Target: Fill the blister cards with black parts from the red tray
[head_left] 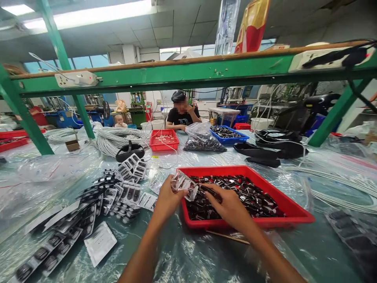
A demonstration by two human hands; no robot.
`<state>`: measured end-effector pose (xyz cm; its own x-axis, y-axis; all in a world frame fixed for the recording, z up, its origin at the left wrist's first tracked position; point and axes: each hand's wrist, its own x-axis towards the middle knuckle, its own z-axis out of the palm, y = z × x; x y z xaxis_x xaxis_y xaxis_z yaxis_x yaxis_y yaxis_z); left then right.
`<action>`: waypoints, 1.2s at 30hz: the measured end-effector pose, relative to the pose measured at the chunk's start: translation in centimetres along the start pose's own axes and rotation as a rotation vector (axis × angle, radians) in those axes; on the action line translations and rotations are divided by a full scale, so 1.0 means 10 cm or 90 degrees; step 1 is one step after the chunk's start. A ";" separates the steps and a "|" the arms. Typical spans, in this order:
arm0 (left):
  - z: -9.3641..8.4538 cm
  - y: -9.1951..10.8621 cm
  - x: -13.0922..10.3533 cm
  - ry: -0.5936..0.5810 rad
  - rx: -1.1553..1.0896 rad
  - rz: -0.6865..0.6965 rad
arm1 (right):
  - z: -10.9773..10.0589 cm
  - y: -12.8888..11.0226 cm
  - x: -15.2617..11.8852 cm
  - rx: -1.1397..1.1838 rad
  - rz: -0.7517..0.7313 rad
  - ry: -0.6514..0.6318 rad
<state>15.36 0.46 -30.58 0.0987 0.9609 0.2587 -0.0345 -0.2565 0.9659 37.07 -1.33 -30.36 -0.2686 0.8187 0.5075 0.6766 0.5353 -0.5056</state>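
Note:
My left hand [168, 197] is closed on a small clear plastic packet [186, 186], held tilted over the near left corner of a red tray [291, 218]. Dark pieces show through the packet's film. Close to its right end is my right hand [225, 202], fingers pinched on a small dark piece [208, 188]. Many similar glossy black pieces [250, 196] fill the tray below. Left of my hands lie heaped blister packs [131, 192] with black parts inside, and a flat whitish packet [100, 243].
A green shelf frame [182, 74] crosses above the table. Behind the tray stand a smaller red tray [165, 146], a bag of dark parts [203, 138] and a blue tray [232, 139]. Coiled white cable [118, 137] lies back left. A person [181, 112] sits opposite.

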 end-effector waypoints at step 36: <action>-0.50 -0.13 -0.67 -0.303 0.732 0.101 | 0.07 -0.38 -0.06 -0.083 -0.326 0.162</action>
<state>9.76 -5.10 -33.65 0.5293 0.8402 0.1183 0.7843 -0.5377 0.3094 34.13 -3.77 -29.26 -0.4219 0.3782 0.8240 0.5870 0.8066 -0.0697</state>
